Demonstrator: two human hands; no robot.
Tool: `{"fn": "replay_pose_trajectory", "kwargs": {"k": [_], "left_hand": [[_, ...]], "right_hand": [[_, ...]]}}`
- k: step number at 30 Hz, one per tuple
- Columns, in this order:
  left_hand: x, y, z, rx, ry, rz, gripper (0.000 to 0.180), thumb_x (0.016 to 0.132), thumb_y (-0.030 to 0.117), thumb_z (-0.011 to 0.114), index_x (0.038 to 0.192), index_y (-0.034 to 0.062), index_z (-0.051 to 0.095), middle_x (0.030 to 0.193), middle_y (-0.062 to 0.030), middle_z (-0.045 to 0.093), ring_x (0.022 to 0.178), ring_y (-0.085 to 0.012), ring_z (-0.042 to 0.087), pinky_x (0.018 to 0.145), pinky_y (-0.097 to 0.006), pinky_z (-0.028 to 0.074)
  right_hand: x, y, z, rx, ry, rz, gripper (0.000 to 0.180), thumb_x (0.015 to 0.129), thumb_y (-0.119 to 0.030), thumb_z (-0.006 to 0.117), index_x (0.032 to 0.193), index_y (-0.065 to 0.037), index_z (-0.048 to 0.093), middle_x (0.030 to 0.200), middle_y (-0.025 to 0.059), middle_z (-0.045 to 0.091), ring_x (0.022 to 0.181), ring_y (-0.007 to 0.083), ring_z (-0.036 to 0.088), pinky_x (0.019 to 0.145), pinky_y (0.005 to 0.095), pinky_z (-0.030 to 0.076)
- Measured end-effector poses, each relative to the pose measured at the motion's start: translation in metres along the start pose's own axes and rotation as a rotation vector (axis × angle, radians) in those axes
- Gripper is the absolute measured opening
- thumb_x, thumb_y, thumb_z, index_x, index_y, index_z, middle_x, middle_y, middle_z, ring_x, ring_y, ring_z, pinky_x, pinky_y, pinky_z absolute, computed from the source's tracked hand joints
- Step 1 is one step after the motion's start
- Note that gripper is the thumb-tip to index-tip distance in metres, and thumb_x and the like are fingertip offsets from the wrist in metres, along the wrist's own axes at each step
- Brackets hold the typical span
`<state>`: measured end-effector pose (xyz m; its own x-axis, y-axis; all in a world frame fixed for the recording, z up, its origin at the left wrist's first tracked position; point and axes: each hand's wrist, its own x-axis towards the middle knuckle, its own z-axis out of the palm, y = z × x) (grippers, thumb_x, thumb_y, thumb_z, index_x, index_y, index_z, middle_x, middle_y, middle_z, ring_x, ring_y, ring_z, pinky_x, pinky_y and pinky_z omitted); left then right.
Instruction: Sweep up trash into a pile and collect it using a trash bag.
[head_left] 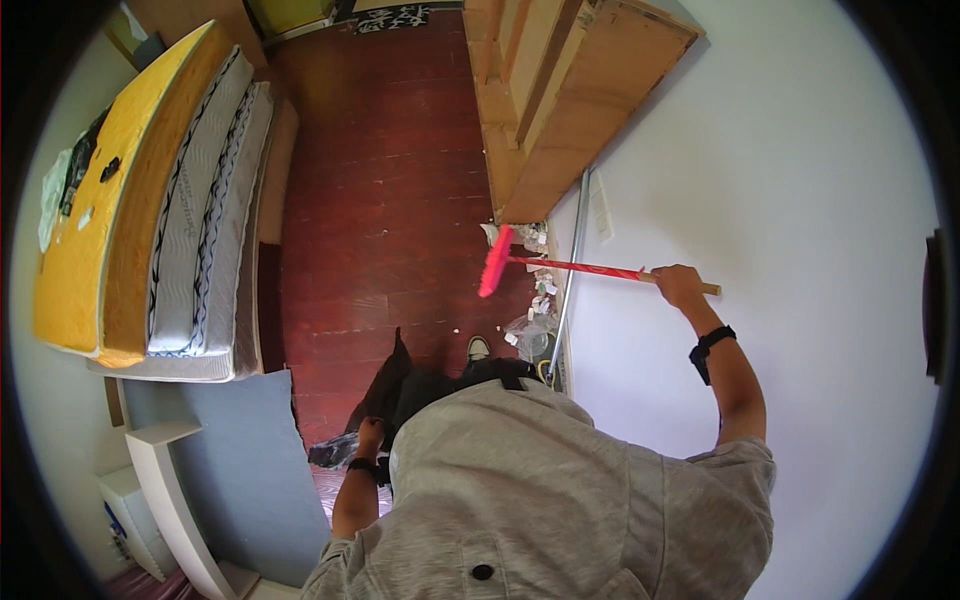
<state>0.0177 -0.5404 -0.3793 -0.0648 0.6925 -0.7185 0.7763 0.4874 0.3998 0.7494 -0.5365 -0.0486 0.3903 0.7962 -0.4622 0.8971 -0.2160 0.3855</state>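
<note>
My right hand [680, 284] is closed round the upper part of the handle of a broom [590, 268]. The handle is red with a bare wooden end, held out to the right near the white wall. Its bright pink head [496, 262] points left, over the litter along the wall. Low at my left side, my left hand [371, 433] has its fingers curled in at the top of a dark, limp bag [378, 385]. Part of that grip is hidden. Grey crumpled plastic [334, 451] shows beside this hand.
Scraps of paper and plastic [533, 325] lie at the wall's foot, beside a leaning metal pole [577, 240]. A wooden cabinet [590, 100] stands ahead on the right. Mattresses [190, 230] stand stacked on the left of the red plank floor [385, 190]. A grey board [225, 460] lies nearer.
</note>
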Motion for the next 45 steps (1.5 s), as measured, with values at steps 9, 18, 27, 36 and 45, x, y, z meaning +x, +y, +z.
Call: {"fn": "replay_pose_trajectory", "kwargs": {"k": [9,18,27,36,45], "left_hand": [[0.013,0.073,-0.049,0.132,0.000,0.195,0.023,0.077,0.022,0.055,0.092,0.0089,0.067,0.095,-0.0175,0.066,0.094,-0.0332,0.062,0.083,-0.040,0.048],[0.123,0.082,-0.110,0.281,-0.225,0.310,0.027,0.080,0.024,0.055,0.092,0.0039,0.068,0.090,-0.0204,0.066,0.089,-0.0344,0.064,0.076,-0.043,0.049],[0.233,0.130,-0.120,0.433,-0.437,0.468,0.020,0.085,0.021,0.050,0.092,0.0085,0.064,0.074,-0.0118,0.059,0.068,-0.0236,0.055,0.061,-0.038,0.043],[0.170,0.216,-0.147,0.864,-0.423,0.657,0.020,0.081,0.020,0.054,0.094,0.0087,0.065,0.100,-0.0187,0.064,0.096,-0.0373,0.060,0.083,-0.043,0.046],[0.126,0.246,-0.193,0.907,-0.335,0.895,0.016,0.080,0.016,0.054,0.091,0.0116,0.064,0.094,-0.0185,0.064,0.094,-0.0375,0.060,0.081,-0.043,0.046]], "right_hand": [[0.081,-0.147,0.136,0.607,-0.225,0.106,0.030,0.092,-0.026,0.041,0.105,-0.014,0.065,0.105,0.0149,0.065,0.099,0.0324,0.062,0.083,0.0473,0.050],[-0.112,-0.244,0.142,0.837,-0.333,0.440,0.030,0.094,-0.033,0.036,0.112,-0.019,0.056,0.095,0.0144,0.066,0.090,0.0356,0.063,0.077,0.0488,0.048],[-0.320,-0.386,0.093,0.935,-0.253,0.694,0.031,0.095,-0.032,0.038,0.119,-0.016,0.051,0.080,0.0193,0.063,0.077,0.0382,0.063,0.066,0.0498,0.048],[-0.455,-0.572,0.117,1.000,-0.415,0.766,0.042,0.094,-0.020,0.034,0.136,-0.016,0.035,0.087,0.0223,0.064,0.077,0.0395,0.064,0.065,0.0514,0.050],[-0.337,-0.547,0.146,1.056,-0.144,0.840,0.052,0.087,-0.013,0.043,0.139,-0.018,0.032,0.087,0.0193,0.064,0.072,0.0377,0.063,0.063,0.0493,0.050]]}}
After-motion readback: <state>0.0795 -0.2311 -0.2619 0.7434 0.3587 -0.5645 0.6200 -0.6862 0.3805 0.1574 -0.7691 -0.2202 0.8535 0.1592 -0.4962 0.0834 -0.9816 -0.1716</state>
